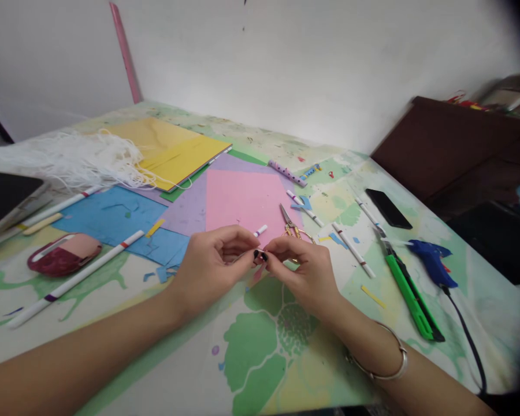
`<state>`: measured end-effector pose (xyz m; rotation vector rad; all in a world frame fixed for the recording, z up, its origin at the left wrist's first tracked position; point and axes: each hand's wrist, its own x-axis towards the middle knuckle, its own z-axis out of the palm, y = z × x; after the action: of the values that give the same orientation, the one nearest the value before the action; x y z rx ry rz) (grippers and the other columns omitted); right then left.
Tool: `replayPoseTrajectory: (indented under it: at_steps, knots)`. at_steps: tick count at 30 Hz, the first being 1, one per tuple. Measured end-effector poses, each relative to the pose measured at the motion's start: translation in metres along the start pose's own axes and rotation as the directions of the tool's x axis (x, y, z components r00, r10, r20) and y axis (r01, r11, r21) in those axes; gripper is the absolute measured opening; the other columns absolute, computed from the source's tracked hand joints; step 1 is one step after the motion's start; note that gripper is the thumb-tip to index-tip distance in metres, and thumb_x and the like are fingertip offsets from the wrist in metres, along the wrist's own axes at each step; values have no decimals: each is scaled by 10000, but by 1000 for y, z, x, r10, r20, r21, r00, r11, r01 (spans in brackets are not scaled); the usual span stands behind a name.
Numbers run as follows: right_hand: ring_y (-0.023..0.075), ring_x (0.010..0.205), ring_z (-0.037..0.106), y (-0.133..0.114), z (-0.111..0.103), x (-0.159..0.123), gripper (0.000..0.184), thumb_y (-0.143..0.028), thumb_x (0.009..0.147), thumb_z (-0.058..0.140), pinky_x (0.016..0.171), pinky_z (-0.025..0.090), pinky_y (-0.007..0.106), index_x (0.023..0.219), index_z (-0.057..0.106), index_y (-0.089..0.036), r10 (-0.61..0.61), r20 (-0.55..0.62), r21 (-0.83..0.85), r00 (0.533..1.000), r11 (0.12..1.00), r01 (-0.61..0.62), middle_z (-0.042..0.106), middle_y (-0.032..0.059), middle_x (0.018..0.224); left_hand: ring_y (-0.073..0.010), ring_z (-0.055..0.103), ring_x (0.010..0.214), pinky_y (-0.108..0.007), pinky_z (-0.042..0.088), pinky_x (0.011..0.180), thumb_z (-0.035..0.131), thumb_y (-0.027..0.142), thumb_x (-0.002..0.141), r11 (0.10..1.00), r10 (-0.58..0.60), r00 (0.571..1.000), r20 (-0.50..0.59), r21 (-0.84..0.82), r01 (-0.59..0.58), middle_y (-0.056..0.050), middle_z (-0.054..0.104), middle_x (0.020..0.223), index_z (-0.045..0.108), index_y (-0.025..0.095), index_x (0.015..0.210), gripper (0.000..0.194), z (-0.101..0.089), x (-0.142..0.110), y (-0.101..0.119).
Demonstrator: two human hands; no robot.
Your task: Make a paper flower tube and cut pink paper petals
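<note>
My left hand (214, 263) and my right hand (309, 274) meet over the near middle of the table. Both are closed in a pinch, thumb tips almost touching, on a small pink piece (259, 270) that looks like a paper strip. Fingers hide most of it. Just beyond them lies a pink paper sheet (247, 199) on a purple sheet (186, 199). Scissors with gold handles (287, 218) rest at the pink sheet's right edge, partly behind my right hand. A white marker's end (262, 230) shows behind my fingers.
To the right lie a green cutter knife (409, 294), a blue glue gun (433, 260) with its cord, a black phone (387, 208) and several markers. Leftward are blue paper (108, 219), white string (69, 159), yellow sheets (186, 153) and a maroon-pink case (65, 254).
</note>
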<state>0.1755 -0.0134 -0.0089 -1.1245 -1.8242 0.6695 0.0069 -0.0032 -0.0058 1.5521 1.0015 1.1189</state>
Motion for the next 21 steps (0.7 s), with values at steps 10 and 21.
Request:
replayPoseTrajectory:
  at_steps: [10,21]
  knots:
    - [92,568,626,-1,-2,1,90,-127,771,599,551,522,204,789,674,-172,9,-2,7,1000,1000,-9,700,0,692,-170,697,725,-269,580,691,639,201,726,1000,-27,1000,12,-11,27,-29,722,766,639,160,798,83,0,1,-1]
    - [110,609,639,1,2,8,291,-180,665,693,562,524,235,935,585,-181,329,227,453,917,798,-398,676,10,759,-167,696,661,-257,591,621,662,226,710,998,-23,999,-38,-54,21,-18,712,717,640,165,767,87,-6,6,7]
